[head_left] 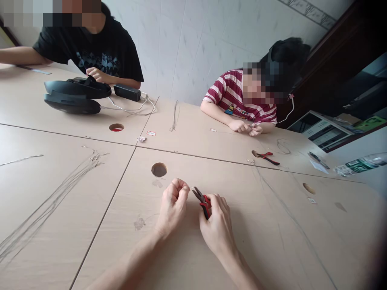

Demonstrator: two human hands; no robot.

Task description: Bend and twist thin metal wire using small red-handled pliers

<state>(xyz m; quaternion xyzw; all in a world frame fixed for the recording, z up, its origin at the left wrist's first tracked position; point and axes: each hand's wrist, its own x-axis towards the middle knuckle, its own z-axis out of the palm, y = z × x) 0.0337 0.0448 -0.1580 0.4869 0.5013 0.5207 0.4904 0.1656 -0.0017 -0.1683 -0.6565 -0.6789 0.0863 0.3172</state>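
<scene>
Red-and-black pliers [204, 205] sit in my right hand [218, 219], its fingers wrapped round the handles. The jaws point up and left, slightly parted, close to my left fingertips. My left hand [173, 203] is closed in a pinch on a thin wire [191, 188], of which only a short bit shows between the fingertips and the jaws. Whether the jaws touch the wire I cannot tell. A faint thin strand [152, 216] runs out from under my left wrist over the tabletop [178, 257].
Bundles of thin wires lie left [57, 197] and right [284, 205]. Round holes [159, 169] pierce the table. Across it, one person [242, 98] handles something small; another [99, 52] sits behind black headsets [74, 94]. Another pair of pliers [267, 157] and a bottle [359, 165] lie right.
</scene>
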